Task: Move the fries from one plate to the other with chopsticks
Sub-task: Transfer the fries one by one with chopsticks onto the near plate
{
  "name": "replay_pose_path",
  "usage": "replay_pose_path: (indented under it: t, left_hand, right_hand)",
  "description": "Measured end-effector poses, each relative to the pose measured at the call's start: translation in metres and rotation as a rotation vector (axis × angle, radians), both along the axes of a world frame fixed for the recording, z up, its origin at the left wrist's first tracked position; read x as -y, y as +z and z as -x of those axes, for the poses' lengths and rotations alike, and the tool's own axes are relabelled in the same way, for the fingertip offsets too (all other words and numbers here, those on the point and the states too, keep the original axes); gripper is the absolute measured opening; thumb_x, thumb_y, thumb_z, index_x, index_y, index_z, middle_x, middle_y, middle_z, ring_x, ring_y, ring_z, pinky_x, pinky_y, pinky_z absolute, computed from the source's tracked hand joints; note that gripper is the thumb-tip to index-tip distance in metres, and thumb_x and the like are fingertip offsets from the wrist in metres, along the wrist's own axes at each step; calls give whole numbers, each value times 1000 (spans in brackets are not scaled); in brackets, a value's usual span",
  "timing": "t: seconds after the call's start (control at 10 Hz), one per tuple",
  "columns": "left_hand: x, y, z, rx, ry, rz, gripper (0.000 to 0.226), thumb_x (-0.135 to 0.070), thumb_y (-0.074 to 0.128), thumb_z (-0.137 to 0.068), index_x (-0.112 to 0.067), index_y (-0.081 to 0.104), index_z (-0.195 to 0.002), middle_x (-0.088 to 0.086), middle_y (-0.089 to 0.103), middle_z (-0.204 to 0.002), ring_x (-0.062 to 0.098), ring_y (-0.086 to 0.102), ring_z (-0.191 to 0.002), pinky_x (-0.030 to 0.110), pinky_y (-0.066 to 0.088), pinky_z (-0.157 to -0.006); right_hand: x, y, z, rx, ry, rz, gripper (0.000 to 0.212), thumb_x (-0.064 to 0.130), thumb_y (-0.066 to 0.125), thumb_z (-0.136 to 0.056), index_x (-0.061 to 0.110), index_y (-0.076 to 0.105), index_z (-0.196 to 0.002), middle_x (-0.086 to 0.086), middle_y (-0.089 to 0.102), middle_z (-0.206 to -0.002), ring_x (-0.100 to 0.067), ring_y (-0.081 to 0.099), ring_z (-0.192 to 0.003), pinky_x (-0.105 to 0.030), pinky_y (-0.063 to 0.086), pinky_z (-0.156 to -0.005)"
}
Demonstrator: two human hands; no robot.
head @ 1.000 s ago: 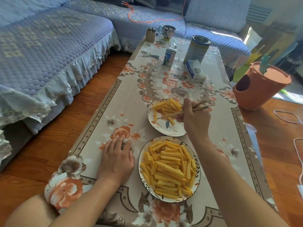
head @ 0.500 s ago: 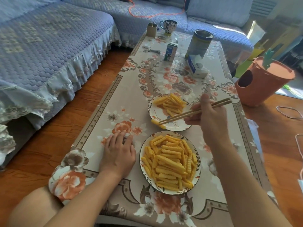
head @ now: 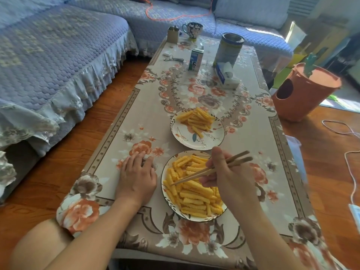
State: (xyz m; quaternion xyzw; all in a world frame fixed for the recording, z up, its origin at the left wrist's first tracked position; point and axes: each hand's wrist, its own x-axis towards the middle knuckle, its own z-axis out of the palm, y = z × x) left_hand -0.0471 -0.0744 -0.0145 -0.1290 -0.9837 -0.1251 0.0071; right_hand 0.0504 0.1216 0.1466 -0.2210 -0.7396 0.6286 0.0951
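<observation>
Long low table (head: 124, 121) under a beige floral cloth, carrying both plates along its centre line. Near round white plate with dark rim (head: 165, 199), closest to the body: heaped with yellow crinkle-cut fries (head: 194, 193), by far the larger pile. Far round white plate with leaf pattern (head: 183, 137), just beyond the near one: a small pile of the same fries (head: 196, 117) at its far side, near half bare. Judged from the two piles: direction of transfer not readable from this view; either way, many fries left to move. Left hand (head: 136, 178) flat on the cloth just beside the near plate, fingers straight and together, holding nothing. Right hand (head: 228, 178) above the near plate, fingers curled round a pair of light wooden chopsticks (head: 210, 169). Chopstick tips down at the left of the near pile, close together; whether a fry sits between them cannot be told.
</observation>
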Motion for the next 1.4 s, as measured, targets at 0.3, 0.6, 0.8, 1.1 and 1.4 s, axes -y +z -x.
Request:
replay_pose_path:
  t: [0.3,0.6,0.8,1.1,1.4]
  left_hand:
    - [1,-3,1,-14,-11,7,50,-37,33,-93,-24,55,-136,8,49,-149,28,38,-143,48,27,-122]
    - [2,-4,1,-31,-9,-2,52,-37,32,-92,-23,57,-135,9,52,-146,29,40,-141,48,28,-121]
    - [2,-3,0,-21,-10,9,52,-38,32,-93,-24,55,-137,8,50,-148,27,38,-143,47,26,-122]
    - [1,-2,0,-13,-4,3,53,-37,32,-92,-22,56,-137,10,51,-148,30,39,-143,49,27,-122]
    - [0,-1,0,-15,-3,-12,53,-37,35,-90,-21,58,-135,11,52,-146,30,41,-141,50,29,-120]
  right_hand:
    - [-67,11,66,-179,-236,-122,44,37,52,-106,3,71,-87,-17,73,-71,-30,74,-61,-43,65,-63]
    - [-73,-39,122,-146,-236,-283,37,36,54,-105,20,69,-76,-7,71,-65,-24,74,-59,-51,64,-67]
    - [-73,-27,109,-101,-292,-202,51,46,48,-106,7,67,-78,-14,71,-63,-30,73,-55,-53,63,-67]
    - [-20,25,20,-115,-122,69,57,41,47,-105,-9,66,-84,-21,69,-60,-35,71,-52,-39,62,-50]
    - [4,2,-3,-51,-96,-90,39,33,56,-102,9,69,-75,-12,70,-57,-29,71,-51,-46,63,-55]
